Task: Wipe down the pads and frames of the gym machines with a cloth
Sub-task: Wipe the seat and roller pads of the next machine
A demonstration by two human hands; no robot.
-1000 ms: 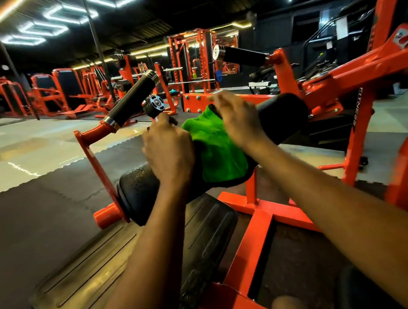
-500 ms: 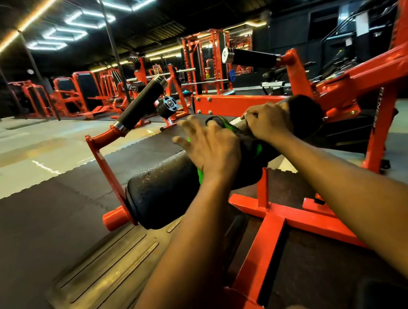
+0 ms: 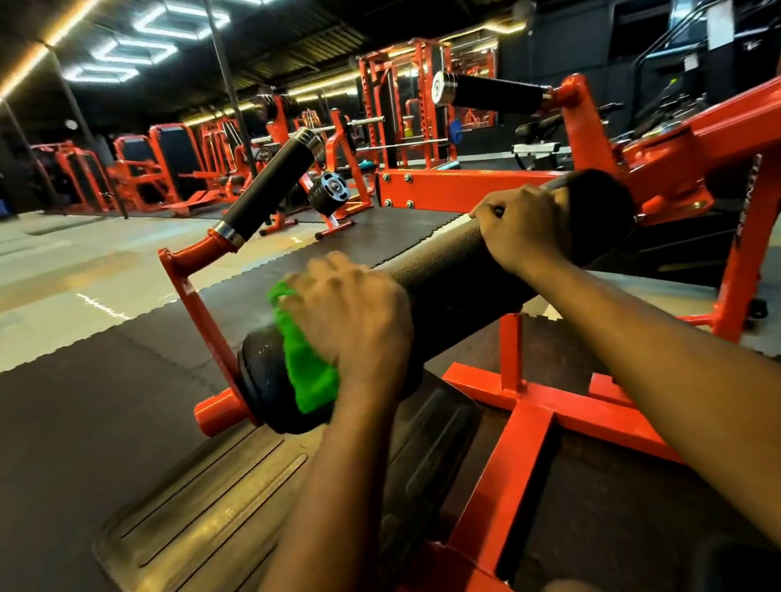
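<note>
1. Roller pad [image 3: 448,276]: long black cylinder, lying at a slant from lower left to upper right; mounted on the orange frame [image 3: 524,421]; its left end sits against an orange stub [image 3: 214,413]; surface dull and faintly speckled near that end.
2. Green cloth [image 3: 307,366]: bunched; pressed onto the left end of the roller pad, wrapping over its top and front; partly covered by the left hand.
3. Left hand [image 3: 357,318]: palm down on the cloth; fingers curled loosely over it, pinning it to the pad; slightly blurred.
4. Right hand [image 3: 525,230]: on the upper right part of the roller pad, well apart from the cloth; fingers bent over the pad's top in a closed grip; nothing else held.
5. Left handle [image 3: 268,188]: black grip with chrome ends, angled up from an orange bracket beside the pad's left end.
6. Right handle [image 3: 493,90]: matching black grip, chrome cap facing left, on an orange upright behind the pad.
7. Foot plate [image 3: 201,528]: dark ribbed rubber, below the pad, on the black mat floor [image 3: 50,448].
8. Background: further orange machines [image 3: 166,169] along the far wall; hexagonal ceiling lights [image 3: 181,24].
</note>
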